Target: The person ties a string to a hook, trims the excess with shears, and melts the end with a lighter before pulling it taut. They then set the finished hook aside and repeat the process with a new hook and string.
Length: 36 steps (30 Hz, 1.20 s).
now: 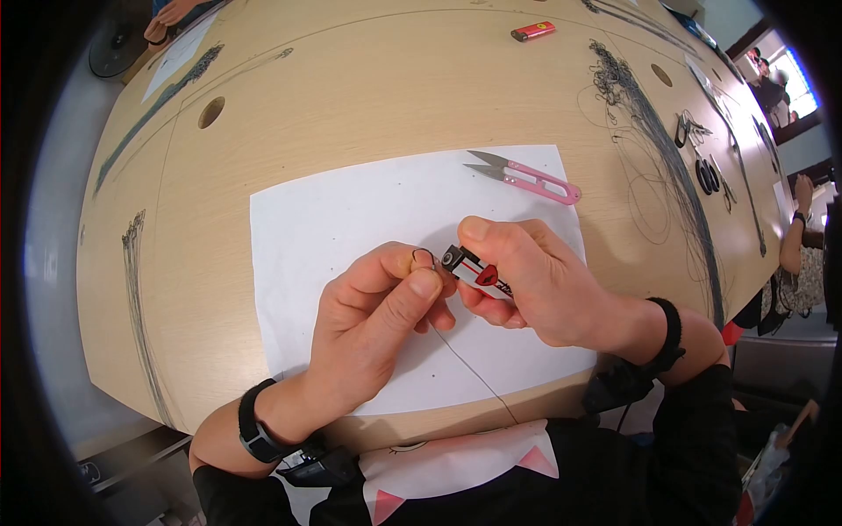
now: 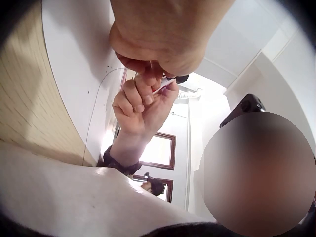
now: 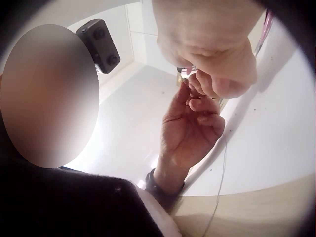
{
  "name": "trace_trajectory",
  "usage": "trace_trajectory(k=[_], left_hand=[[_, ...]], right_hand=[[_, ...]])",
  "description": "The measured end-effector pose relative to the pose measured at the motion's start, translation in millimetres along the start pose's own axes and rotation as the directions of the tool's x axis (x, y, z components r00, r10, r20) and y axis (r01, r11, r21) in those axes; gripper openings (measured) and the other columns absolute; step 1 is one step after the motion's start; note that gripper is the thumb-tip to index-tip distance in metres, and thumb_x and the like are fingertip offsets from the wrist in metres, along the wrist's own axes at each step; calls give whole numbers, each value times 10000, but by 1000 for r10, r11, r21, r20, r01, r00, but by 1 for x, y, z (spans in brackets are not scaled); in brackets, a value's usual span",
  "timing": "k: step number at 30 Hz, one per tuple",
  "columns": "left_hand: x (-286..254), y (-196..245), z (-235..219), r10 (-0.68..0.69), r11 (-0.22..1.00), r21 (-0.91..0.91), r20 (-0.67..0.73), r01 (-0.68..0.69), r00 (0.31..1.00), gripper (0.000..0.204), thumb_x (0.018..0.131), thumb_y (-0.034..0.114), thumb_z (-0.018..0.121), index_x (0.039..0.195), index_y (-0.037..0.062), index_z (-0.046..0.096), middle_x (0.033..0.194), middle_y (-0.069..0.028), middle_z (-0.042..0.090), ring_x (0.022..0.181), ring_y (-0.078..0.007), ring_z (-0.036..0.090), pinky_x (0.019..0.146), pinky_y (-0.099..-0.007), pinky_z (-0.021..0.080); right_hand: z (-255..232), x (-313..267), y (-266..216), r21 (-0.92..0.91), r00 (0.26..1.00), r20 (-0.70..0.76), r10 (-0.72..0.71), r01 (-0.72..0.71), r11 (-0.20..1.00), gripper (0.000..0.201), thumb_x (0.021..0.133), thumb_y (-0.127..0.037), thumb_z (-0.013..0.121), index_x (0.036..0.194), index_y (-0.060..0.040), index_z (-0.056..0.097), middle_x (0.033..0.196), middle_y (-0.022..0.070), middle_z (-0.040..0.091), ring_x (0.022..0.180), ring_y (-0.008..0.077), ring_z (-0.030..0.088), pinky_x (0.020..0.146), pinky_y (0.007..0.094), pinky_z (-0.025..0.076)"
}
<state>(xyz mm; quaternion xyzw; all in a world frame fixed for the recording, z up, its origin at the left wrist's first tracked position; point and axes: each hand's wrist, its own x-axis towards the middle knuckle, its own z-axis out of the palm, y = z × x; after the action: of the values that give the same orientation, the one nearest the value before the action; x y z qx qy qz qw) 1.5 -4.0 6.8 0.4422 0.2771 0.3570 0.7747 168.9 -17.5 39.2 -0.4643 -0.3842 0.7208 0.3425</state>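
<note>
A white sheet of paper [image 1: 351, 219] lies on the near middle of the light wooden surface [image 1: 368, 96]. On the paper's far right corner rest pink thread snips [image 1: 526, 175], blades pointing left. Farther off, near the far edge, lies a red lighter [image 1: 533, 31]. Round holes [image 1: 210, 111] pierce the surface at far left and far right. Long bundles of dark wire [image 1: 675, 167] run along the right side, another bundle [image 1: 136, 289] along the left edge, and black scissors [image 1: 707, 175] lie at the far right.
</note>
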Motion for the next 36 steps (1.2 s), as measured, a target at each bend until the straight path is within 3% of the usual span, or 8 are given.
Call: trace_trajectory(k=[17,23,32,34,35,36], left_hand=[[0,-2,-2,0,1000,0,-16,0,1000,124,858,146,461,914,48,512,821,-21,557,670,-76,517,573,-177,368],[0,-1,-2,-24,1000,-1,-32,24,999,129,855,145,468,923,46,516,812,-25,562,668,-77,520,575,-181,371],[0,-2,-2,-18,1000,-22,-40,17,999,126,850,144,478,922,51,521,828,-34,567,666,-81,523,577,-183,374],[1,-2,-2,12,1000,-12,-62,-13,998,122,847,141,483,922,54,525,834,-38,570,663,-81,523,576,-183,375],[1,-1,-2,13,1000,-12,-63,-14,998,122,847,141,483,922,54,525,834,-38,570,663,-81,523,576,-183,375],[0,-1,-2,6,1000,-18,-61,-7,998,122,845,139,487,923,55,526,835,-40,571,662,-82,524,576,-182,375]], right_hand=[[2,0,0,18,1000,-14,21,-21,1000,423,849,-383,351,627,-42,465,551,16,455,463,57,352,409,192,286],[4,-2,-1,-63,997,-72,20,-25,998,465,849,-434,354,633,-42,479,548,5,447,474,57,361,414,191,289],[-1,1,2,-112,1000,-10,1,-2,994,511,861,-455,321,626,-31,484,546,12,435,485,63,361,437,201,309],[-1,3,4,-299,958,-191,-213,150,942,420,858,-365,402,650,-13,496,556,45,454,497,123,406,468,254,350],[-4,6,7,-300,959,-189,-213,150,942,420,858,-365,402,650,-13,496,556,45,454,497,123,406,468,254,350],[-9,11,11,-651,871,-158,-464,261,712,323,829,-290,458,677,-8,506,582,67,469,535,168,432,510,284,366]])
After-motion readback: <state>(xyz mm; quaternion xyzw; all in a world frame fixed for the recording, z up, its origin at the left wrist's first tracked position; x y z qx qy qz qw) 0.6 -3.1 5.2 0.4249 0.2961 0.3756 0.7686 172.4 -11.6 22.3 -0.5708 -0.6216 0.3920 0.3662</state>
